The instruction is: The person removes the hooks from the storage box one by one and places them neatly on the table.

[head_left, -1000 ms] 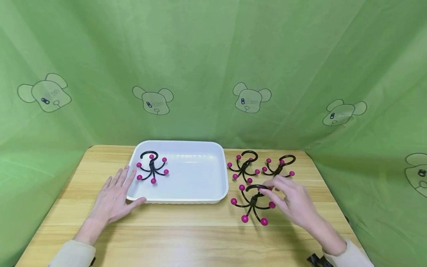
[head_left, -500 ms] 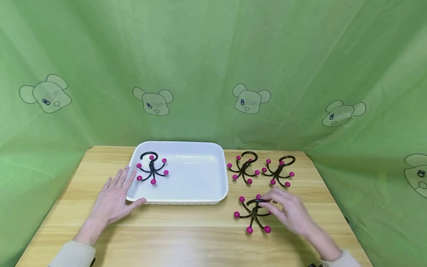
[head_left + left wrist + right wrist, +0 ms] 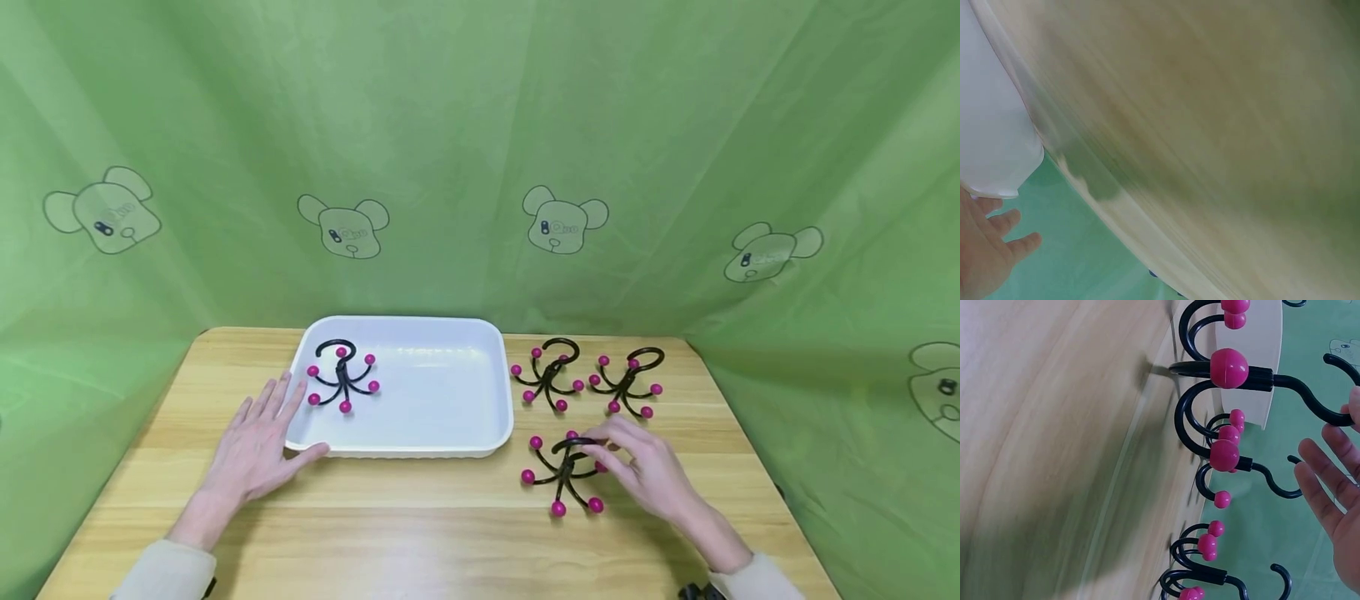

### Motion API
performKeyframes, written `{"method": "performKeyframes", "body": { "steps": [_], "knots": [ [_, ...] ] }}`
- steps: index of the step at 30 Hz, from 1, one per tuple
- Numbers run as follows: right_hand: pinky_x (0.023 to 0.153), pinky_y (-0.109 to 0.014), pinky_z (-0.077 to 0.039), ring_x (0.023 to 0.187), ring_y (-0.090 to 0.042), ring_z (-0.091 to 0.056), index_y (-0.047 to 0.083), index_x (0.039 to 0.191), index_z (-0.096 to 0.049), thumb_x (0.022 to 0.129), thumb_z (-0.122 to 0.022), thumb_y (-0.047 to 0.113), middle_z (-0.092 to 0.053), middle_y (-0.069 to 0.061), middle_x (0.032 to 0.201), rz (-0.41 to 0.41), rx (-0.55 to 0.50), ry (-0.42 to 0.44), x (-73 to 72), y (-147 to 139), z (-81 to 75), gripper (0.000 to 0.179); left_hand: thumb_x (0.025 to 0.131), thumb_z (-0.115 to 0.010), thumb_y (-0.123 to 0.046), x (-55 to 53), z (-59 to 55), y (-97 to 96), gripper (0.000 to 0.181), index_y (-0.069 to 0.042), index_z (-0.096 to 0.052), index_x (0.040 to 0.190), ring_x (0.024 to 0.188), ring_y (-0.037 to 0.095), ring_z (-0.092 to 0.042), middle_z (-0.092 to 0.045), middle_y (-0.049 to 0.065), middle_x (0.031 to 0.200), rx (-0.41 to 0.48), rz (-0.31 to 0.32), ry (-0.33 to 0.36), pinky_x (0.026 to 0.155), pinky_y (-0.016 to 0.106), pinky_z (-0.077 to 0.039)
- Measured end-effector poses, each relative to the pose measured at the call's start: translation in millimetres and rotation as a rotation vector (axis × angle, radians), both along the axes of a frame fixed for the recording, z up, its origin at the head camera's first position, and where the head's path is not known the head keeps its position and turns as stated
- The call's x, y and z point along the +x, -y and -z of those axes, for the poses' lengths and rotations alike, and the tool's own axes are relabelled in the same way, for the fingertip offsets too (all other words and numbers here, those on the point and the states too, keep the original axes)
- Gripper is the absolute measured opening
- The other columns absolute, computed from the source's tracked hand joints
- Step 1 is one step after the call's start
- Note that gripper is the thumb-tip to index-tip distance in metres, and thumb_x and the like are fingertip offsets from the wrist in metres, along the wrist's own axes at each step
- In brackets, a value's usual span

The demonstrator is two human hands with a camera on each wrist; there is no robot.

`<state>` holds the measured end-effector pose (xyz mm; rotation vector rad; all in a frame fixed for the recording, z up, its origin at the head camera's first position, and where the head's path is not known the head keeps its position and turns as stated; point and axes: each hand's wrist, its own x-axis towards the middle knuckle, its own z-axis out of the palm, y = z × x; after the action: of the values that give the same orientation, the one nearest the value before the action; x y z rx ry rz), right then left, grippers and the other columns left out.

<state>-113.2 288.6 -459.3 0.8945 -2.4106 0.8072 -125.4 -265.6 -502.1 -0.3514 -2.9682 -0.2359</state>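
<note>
My right hand (image 3: 643, 471) pinches the top hook of a black claw hanger (image 3: 567, 471), whose curved arms end in pink balls. This hanger is upright near the table's right front, its arms spread close over the wood in the right wrist view. Two similar hangers (image 3: 550, 377) stand on the table behind it, one of them farther right (image 3: 624, 385). A further hanger (image 3: 342, 379) sits inside the white tray (image 3: 442, 392), toward its left end. My left hand (image 3: 251, 450) is spread out at the tray's left edge, with the thumb along the front corner.
A light wooden table (image 3: 390, 542) carries everything. Green curtain (image 3: 465, 167) with printed bear heads rises behind the table and along both sides. The tray's low rim stands between the hanger inside it and those on the right.
My right hand and the held hanger have come down and nearer to me, then shifted slightly back and left. The left hand, the tray and the other hangers have stayed put.
</note>
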Motion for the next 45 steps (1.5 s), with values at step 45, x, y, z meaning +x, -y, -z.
{"method": "performKeyframes", "body": {
  "steps": [45],
  "knots": [
    [0.085, -0.036, -0.065, 0.103, -0.017, -0.074, 0.013, 0.119, -0.074, 0.1, -0.07, 0.04, -0.078, 0.001, 0.113, -0.029, 0.089, -0.092, 0.8, 111.0, -59.3, 0.034, 0.092, -0.057, -0.076, 0.7, -1.5, 0.0, 0.108, -0.008, -0.022, 0.169, 0.158, 0.051, -0.028, -0.021, 0.026, 0.174, 0.004, 0.006, 0.003, 0.128, 0.069, -0.027]
  ]
}}
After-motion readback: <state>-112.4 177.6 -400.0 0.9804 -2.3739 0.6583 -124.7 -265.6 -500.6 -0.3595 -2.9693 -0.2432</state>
